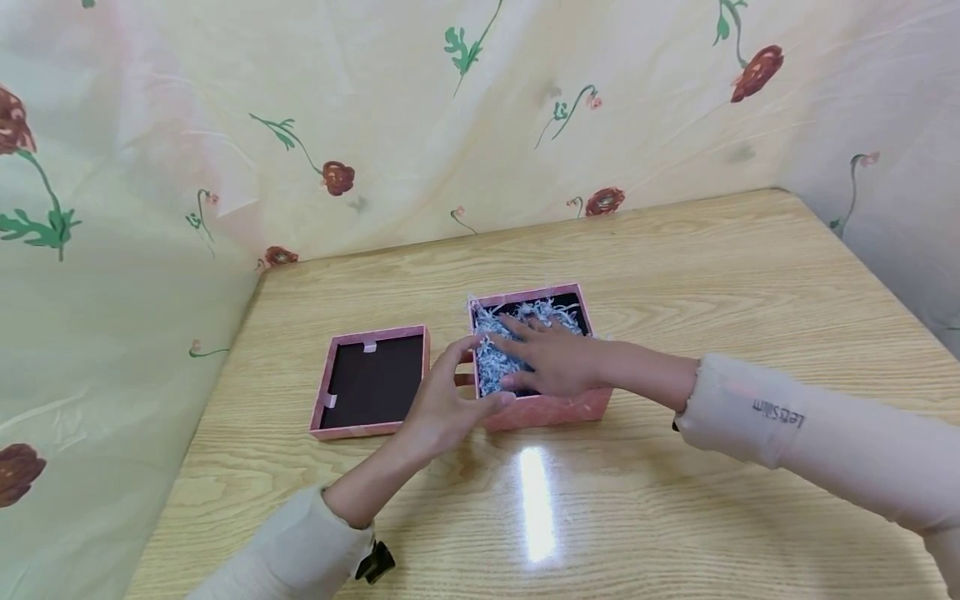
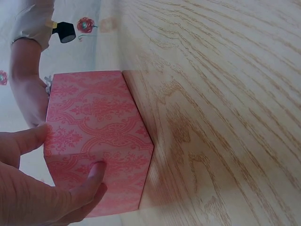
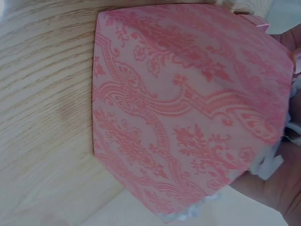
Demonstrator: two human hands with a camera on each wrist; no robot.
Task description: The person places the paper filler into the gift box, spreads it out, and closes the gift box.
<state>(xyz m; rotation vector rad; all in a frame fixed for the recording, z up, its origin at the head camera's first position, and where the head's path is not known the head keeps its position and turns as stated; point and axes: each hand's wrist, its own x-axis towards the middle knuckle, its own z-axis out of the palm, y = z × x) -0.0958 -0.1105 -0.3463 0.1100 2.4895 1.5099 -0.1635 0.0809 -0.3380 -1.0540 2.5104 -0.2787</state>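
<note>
Pink patterned gift box near middle of wooden worktop, open, filled with shredded white paper. Left hand curled round box's near-left corner. Right hand flat, fingers spread, pressing the shreds. Lid upturned just left.

Head view: looks forward and down from above the wooden table, far enough to take in both arms and both boxes.
Left wrist view: sits low, very near the pink box, facing its patterned side.
Right wrist view: closer still; the box wall fills it.
Shared: all 3 show this box.
</note>
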